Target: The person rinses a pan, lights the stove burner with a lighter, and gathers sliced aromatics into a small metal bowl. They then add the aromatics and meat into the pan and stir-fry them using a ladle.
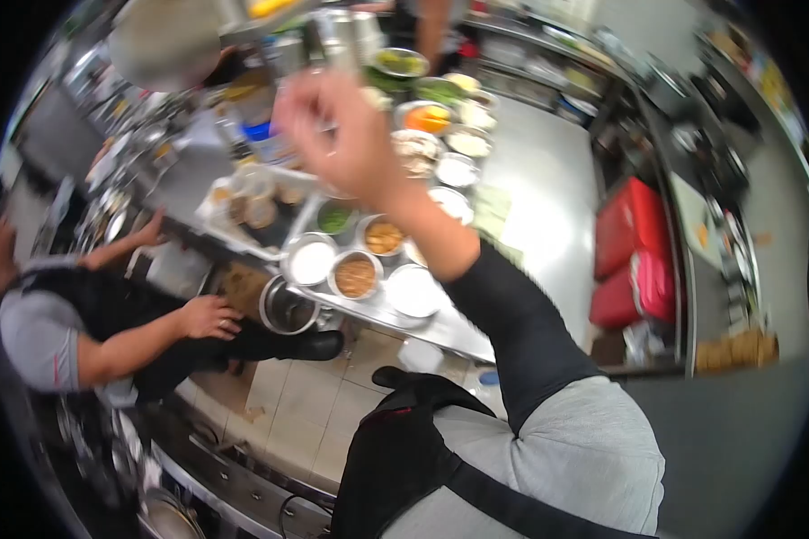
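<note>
My right hand [337, 135] is raised over the counter, blurred by motion, on a black-sleeved arm. Its fingers curl round towards the thumb, leaving a small dark gap. Whatever they hold, if anything, I cannot make out. Below the hand are a bowl of chopped greens [335, 217], a bowl of golden-brown pieces [384, 235] and a bowl of brown bits [355, 275]. Beside these sit a bowl of white contents [312, 260] and another white-filled bowl [413, 291]. A bowl with orange pieces [426, 118] is farther back. My left hand is out of view.
A co-worker [72, 323] in a black apron stands at the left, near a metal pot [288, 305]. A tray [270, 250] holds several small containers. Red bins [634, 229] sit under the right-hand counter. Someone else's arm [433, 27] shows at the far side.
</note>
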The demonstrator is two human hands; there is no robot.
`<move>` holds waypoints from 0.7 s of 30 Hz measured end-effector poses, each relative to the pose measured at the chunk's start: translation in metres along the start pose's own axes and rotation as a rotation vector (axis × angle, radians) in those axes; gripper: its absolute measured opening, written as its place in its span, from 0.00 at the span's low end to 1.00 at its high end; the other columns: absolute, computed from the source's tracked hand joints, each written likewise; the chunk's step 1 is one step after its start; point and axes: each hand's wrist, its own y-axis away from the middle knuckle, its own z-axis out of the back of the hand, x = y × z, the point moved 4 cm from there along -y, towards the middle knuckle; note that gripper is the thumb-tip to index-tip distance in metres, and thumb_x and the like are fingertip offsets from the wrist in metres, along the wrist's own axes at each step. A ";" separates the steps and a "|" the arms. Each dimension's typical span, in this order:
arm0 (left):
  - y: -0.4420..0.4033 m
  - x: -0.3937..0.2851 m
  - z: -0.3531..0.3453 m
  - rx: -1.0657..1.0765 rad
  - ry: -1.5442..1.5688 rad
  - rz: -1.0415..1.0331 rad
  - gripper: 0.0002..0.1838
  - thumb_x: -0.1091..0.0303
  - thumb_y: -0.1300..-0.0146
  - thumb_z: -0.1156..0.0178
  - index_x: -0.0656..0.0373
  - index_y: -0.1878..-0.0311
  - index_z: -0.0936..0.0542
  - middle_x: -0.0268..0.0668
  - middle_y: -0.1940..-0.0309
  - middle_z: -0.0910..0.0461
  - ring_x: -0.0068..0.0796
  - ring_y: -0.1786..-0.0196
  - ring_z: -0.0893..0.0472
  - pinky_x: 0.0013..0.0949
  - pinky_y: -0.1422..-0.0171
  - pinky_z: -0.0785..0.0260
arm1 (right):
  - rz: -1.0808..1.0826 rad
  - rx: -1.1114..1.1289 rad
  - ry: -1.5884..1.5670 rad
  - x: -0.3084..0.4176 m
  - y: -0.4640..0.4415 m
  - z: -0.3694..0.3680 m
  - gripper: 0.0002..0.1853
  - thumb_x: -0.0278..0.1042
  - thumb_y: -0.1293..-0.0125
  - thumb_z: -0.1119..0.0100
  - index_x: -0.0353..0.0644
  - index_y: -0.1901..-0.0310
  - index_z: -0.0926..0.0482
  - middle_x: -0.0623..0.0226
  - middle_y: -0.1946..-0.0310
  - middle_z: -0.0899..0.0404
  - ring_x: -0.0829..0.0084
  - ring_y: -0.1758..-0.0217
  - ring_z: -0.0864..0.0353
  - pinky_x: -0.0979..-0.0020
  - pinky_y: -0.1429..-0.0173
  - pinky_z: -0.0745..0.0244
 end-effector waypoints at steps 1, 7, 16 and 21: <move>-0.001 -0.009 0.004 0.028 -0.045 -0.017 0.18 0.55 0.32 0.42 0.62 0.53 0.22 0.36 0.74 0.22 0.28 0.74 0.24 0.31 0.70 0.32 | -0.007 0.034 -0.011 0.032 0.045 0.022 0.05 0.24 0.39 0.35 0.40 0.63 0.22 0.64 0.68 0.21 0.69 0.68 0.22 0.69 0.61 0.26; -0.009 -0.098 -0.046 0.308 -0.364 -0.188 0.20 0.54 0.32 0.43 0.62 0.50 0.22 0.34 0.74 0.23 0.26 0.73 0.24 0.28 0.70 0.33 | -0.670 0.124 0.539 0.146 0.262 0.234 0.20 0.26 0.38 0.37 0.40 0.80 0.39 0.61 0.84 0.39 0.60 0.83 0.40 0.63 0.76 0.41; 0.161 -0.244 -0.317 0.936 -0.466 -0.514 0.21 0.57 0.30 0.43 0.66 0.46 0.21 0.30 0.72 0.24 0.19 0.71 0.27 0.22 0.67 0.38 | -1.364 0.308 0.785 0.229 0.429 0.466 0.27 0.30 0.43 0.42 0.41 0.39 0.30 0.50 0.43 0.30 0.50 0.46 0.24 0.59 0.41 0.27; 0.263 -0.259 -0.520 1.064 -0.851 -0.858 0.16 0.62 0.33 0.38 0.67 0.53 0.17 0.30 0.71 0.21 0.20 0.71 0.29 0.25 0.65 0.36 | -1.774 0.474 0.527 0.290 0.517 0.581 0.29 0.42 0.38 0.38 0.44 0.36 0.31 0.49 0.41 0.26 0.49 0.37 0.28 0.57 0.36 0.30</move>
